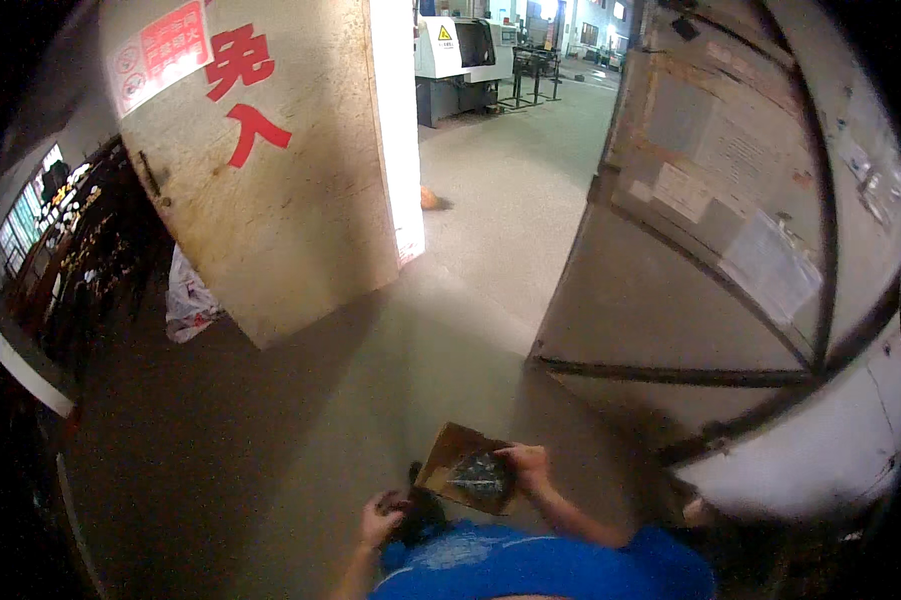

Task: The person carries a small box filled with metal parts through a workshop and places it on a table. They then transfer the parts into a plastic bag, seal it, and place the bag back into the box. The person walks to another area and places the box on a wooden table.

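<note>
An open brown cardboard box (452,442) is at the lower middle, in front of my blue-clad body. Inside it lies a dark, shiny heap (482,474) that looks like small parts in a clear bag, too blurred to name. My right hand (528,465) grips the box at its right side, fingers closed over the rim. To the left of the box, my left hand (381,518) is closed on something dark that I cannot make out. A black shape (425,508) fills the space between that hand and the box.
Ahead is a doorway between a worn beige door (300,220) on the left and a metal-framed door (685,270) on the right. Beyond it stands a white machine (455,60) on a pale floor. A white plastic bag (190,298) and a rack of long stock (80,250) are at left.
</note>
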Action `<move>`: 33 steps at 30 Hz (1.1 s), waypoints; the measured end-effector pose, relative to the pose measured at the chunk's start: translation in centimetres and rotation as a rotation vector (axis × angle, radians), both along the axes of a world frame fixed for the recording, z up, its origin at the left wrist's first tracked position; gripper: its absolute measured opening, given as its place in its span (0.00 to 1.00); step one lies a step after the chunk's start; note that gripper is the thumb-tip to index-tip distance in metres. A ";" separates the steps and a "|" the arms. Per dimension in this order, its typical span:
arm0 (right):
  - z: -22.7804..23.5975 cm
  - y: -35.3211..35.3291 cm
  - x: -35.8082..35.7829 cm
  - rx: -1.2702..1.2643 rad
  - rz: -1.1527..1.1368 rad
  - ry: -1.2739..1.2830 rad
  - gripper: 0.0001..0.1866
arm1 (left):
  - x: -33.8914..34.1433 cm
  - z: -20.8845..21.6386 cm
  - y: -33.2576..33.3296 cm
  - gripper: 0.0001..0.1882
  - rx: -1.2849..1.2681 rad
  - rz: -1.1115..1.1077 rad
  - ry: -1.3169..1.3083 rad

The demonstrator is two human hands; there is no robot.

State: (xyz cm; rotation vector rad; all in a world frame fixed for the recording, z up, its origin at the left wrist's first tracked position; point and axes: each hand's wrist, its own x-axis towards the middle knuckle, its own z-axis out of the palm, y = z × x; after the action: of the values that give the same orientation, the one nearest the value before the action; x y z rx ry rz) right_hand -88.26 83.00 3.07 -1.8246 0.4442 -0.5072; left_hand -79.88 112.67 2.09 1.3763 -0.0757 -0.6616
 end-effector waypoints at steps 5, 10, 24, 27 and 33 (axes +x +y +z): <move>-0.4 -5.9 15.4 0.236 -0.125 -0.076 0.12 | 15.1 2.0 -12.8 0.24 -0.192 -0.329 0.213; 1.6 -14.4 27.3 0.196 -0.267 -0.071 0.15 | 30.6 6.1 -25.1 0.28 -0.283 -0.468 0.488; 3.5 -45.4 63.5 0.383 0.084 -0.004 0.22 | 66.3 5.4 -59.2 0.20 -0.248 -0.112 0.475; 5.8 -51.4 69.5 0.434 0.144 0.041 0.23 | 73.6 5.2 -65.9 0.19 -0.322 -0.130 0.366; 3.2 -66.9 81.6 0.530 0.111 0.105 0.22 | 87.8 0.2 -82.5 0.17 -0.322 -0.222 0.532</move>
State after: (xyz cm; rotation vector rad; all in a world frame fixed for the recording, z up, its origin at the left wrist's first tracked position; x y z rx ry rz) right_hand -6.62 16.10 6.27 -1.3565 0.4914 -0.1895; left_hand 7.95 30.18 2.32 0.8567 0.0888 -1.1314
